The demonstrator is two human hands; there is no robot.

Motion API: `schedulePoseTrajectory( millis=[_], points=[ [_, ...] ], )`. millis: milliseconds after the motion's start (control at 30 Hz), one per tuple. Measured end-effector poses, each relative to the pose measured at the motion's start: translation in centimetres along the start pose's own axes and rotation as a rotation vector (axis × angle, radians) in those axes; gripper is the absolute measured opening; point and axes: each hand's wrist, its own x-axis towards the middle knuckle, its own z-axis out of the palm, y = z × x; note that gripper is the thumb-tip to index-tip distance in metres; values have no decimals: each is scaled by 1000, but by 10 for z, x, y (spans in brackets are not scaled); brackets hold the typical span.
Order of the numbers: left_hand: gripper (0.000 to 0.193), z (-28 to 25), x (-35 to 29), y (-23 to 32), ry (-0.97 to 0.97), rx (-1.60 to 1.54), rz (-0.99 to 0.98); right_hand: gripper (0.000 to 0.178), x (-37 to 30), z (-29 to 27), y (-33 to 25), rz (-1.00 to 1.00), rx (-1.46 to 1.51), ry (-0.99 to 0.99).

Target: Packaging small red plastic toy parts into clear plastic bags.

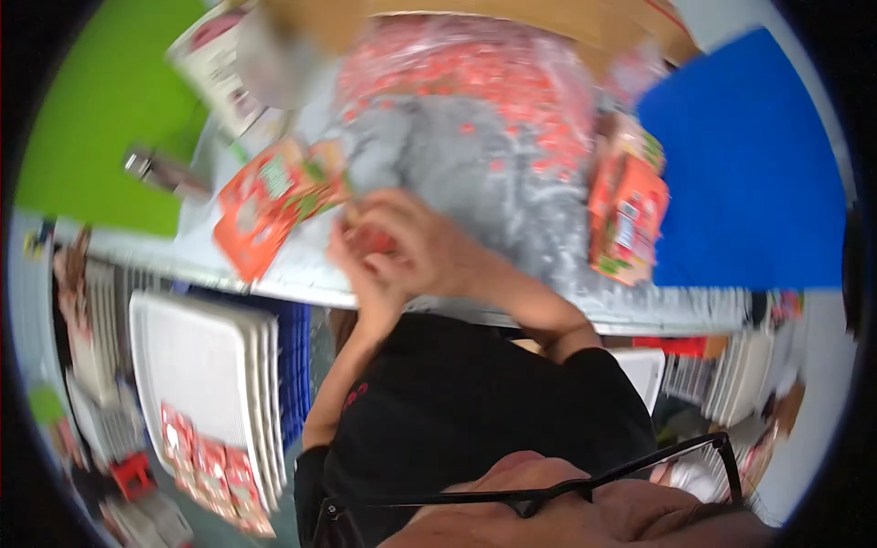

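Two bare hands meet over the near side of the table [512, 247]. The left hand [368, 288] has its fingers curled in around one small red piece [376, 240], partly covered. The right hand [422, 239] is bent over it from the other side, nearly closed; whether its fingers grip the piece cannot be told. Blur and overlap prevent a count of the orange-red packets [254, 219] left of the hands, of the second group of packets [630, 215] at right, and of the red pieces [539, 100] heaped beyond, partly under clear plastic. The cardboard [621, 26] is cut off above. One green panel [100, 119] and one blue panel [744, 173] flank the table.
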Motion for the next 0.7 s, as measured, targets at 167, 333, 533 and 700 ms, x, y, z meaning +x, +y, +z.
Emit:
schedulePoseTrajectory(
  millis=[167,333,533,700],
  points=[
    [109,-1,-17,-5,111,-216,1,31,-2,9,8,-245,-284,-445],
    [114,-37,-12,-3,-56,-58,60,25,21,-5,3,-84,-186,-731],
    [104,-86,18,-18,-242,42,177,15,9,-5,17,-161,-122,-930],
    [61,-82,20,-39,-651,-346,-159,15,18,11,-6,-123,11,-883]
  ],
)
